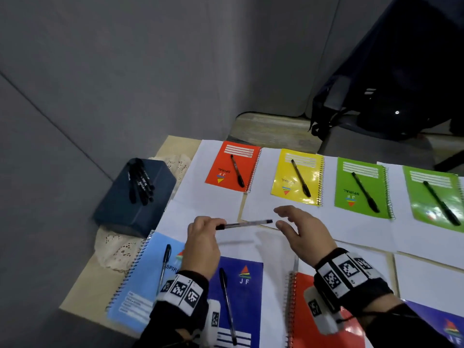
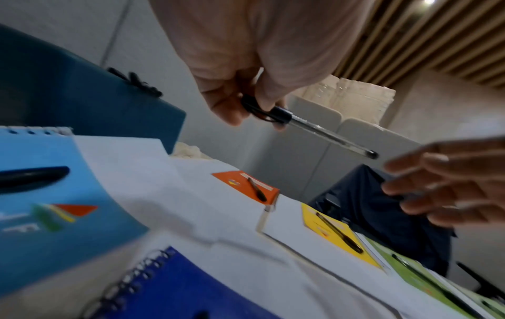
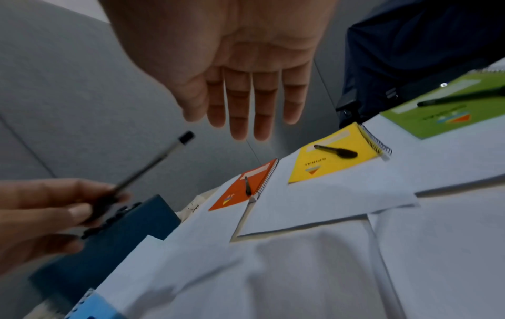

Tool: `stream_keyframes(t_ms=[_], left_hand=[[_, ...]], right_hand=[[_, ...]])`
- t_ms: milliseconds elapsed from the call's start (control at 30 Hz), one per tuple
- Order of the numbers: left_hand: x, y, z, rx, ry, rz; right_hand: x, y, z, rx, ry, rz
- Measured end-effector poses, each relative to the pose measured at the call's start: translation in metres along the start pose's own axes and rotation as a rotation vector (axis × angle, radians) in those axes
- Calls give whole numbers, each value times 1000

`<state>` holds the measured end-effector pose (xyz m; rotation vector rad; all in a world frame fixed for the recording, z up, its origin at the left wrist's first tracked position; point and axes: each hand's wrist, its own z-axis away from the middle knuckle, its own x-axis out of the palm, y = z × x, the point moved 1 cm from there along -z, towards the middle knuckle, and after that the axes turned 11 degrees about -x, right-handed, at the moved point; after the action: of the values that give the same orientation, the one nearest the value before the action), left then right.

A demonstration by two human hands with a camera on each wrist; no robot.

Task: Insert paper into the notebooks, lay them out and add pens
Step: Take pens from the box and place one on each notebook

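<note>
Spare pens [image 1: 140, 181] on blue box [image 1: 130, 209], backpack [image 1: 391, 79] behind notebooks [image 1: 296, 177]

Eight spiral notebooks [image 1: 232, 165] lying out, six pens [image 1: 237, 171] resting on covers, one pen [image 1: 244, 224] being held, one dark box [image 1: 135, 197] carrying spare pens [image 1: 140, 182]

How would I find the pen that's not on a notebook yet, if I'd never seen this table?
Start at the table covered in white sheets and colourful notebooks, then look at its near middle, where two hands meet. The left hand pinches a clear pen by its black cap end, up in the air. Every other pen lies on a notebook or on the dark blue box.
</note>
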<state>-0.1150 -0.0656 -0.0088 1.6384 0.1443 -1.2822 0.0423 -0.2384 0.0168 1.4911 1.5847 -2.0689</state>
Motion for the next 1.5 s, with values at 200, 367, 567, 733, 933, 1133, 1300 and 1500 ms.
stream_keyframes(t_ms=[200, 367, 567, 733, 933, 1133, 1300, 1500], left_hand=[[33, 27, 18, 98, -214, -11], [57, 42, 34, 185, -313, -11], [77, 58, 58, 234, -392, 44], [85, 52, 70, 127, -414, -11], [83, 40, 76, 55, -406, -45], [84, 27, 81, 19, -404, -63], [79, 19, 79, -17, -380, -40], [44, 6, 53, -82, -249, 25]], right_hand=[[-7, -6, 35, 12, -205, 101], [-5, -1, 65, 95, -264, 134], [1, 12, 99, 216, -293, 143], [11, 25, 131, 310, -384, 156], [35, 45, 165, 444, -384, 205], [43, 51, 184, 470, -344, 196], [40, 50, 184, 460, -272, 178], [28, 35, 148, 391, -183, 207]])
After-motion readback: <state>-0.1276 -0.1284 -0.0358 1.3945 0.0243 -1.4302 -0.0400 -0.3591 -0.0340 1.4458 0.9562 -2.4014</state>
